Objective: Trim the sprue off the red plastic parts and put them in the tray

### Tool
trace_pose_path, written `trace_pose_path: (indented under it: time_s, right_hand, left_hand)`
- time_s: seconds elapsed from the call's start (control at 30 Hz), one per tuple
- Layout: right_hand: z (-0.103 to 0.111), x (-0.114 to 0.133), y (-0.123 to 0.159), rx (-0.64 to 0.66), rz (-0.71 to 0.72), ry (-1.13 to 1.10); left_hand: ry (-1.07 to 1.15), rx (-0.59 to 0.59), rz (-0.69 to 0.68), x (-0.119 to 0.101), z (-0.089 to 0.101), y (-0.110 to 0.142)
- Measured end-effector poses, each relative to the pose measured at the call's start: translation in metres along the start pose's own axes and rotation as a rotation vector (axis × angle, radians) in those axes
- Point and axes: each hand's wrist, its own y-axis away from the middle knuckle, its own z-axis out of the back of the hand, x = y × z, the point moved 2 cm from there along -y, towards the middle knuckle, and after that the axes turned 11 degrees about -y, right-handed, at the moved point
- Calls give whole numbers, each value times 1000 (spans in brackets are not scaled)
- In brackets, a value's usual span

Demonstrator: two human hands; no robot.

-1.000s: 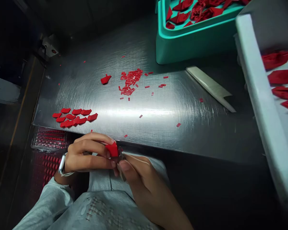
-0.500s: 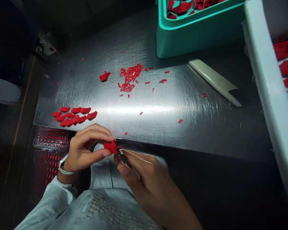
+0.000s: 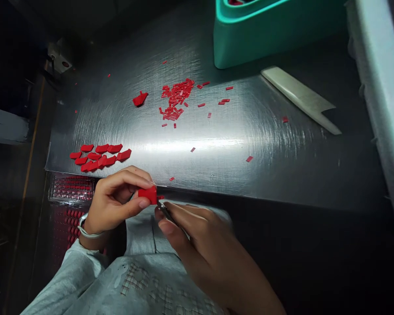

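Between the thumb and fingers of my left hand [image 3: 120, 199] is a small red plastic part [image 3: 147, 195], with a narrow stub sticking out to the right. My right hand [image 3: 200, 236] is closed round small metal nippers [image 3: 165, 211]; their tips are at the part's right end, close under the stub. Both hands are in front of the table's near edge, above my lap. Several similar red parts [image 3: 101, 157] lie in a group at the table's left front. One more red part [image 3: 139, 99], with a stub still on it, lies farther back.
A heap of small red offcuts [image 3: 177, 98] lies mid-table, others scattered around it. A teal bin [image 3: 265, 41] stands at the back right, with a pale notched strip [image 3: 298, 98] before it and a white box wall [image 3: 374, 87] beside. Clear trays [image 3: 70, 188] holding red parts sit below left.
The nippers have shifted slightly down from the part's end, and the stub shows more plainly. My left hand has turned the part a little. The camera view has moved slightly.
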Motion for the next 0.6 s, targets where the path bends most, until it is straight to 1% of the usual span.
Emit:
trace_pose_path:
  time_s: [0.2,0.47,0.6]
  right_hand:
    - [0,0,0,-33,15,-17]
    - [-3,-1,-3,-64,26,-65]
    - [-7,-4,-6,-88,78,-95]
  left_hand:
    - [23,-5,37,-1,-1,-2]
    - [63,20,40,0,-1,-2]
    - [49,10,55,0,-1,-2]
